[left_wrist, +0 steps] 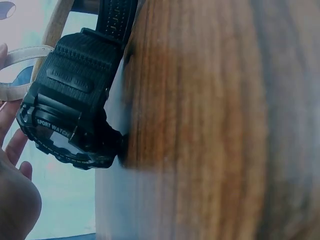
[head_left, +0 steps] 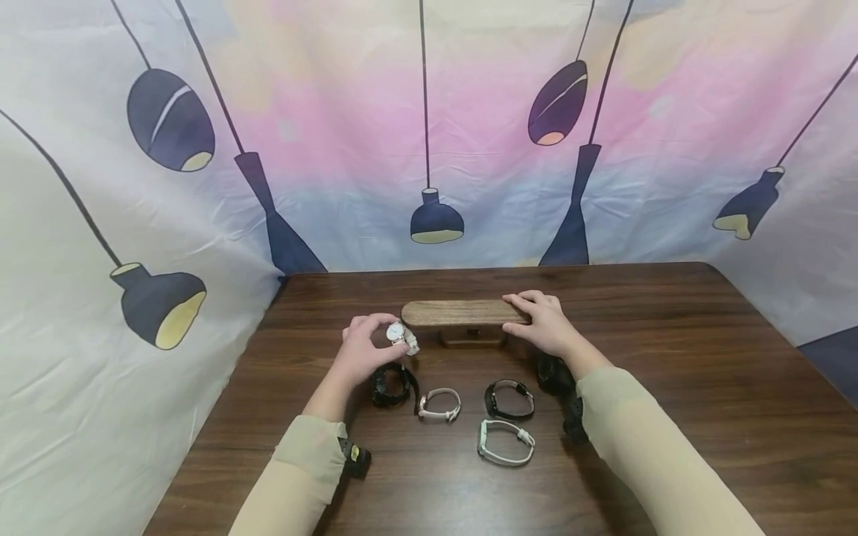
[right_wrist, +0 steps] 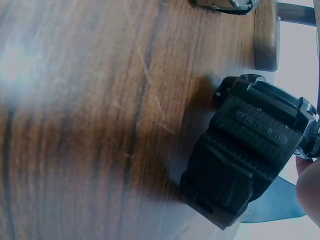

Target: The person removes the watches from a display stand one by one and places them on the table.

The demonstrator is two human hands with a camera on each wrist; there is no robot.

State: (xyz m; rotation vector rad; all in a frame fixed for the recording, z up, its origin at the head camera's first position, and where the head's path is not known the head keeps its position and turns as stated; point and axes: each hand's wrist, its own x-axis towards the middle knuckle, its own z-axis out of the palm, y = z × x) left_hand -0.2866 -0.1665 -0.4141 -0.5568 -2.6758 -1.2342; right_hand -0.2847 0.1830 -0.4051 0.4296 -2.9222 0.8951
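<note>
My left hand (head_left: 365, 346) pinches a white-strapped watch (head_left: 396, 333) with a round pale dial between thumb and fingers, close to the left end of a wooden watch stand (head_left: 456, 313). That stand has a long rounded bar on a short base. At its right end my right hand (head_left: 546, 324) grips the bar, fingers on top and thumb at the front. A black sport watch (left_wrist: 65, 110) stands on the table below my left hand, large in the left wrist view. Another black sport watch (right_wrist: 255, 135) sits below my right hand, partly hidden by the wrist in the head view.
In front of the stand lie a pale pink watch (head_left: 439, 404), a slim black watch (head_left: 509, 400) and a white watch (head_left: 506, 443) on the dark wooden table (head_left: 429, 491). A cloth printed with lamps (head_left: 362, 149) hangs behind the table's far edge.
</note>
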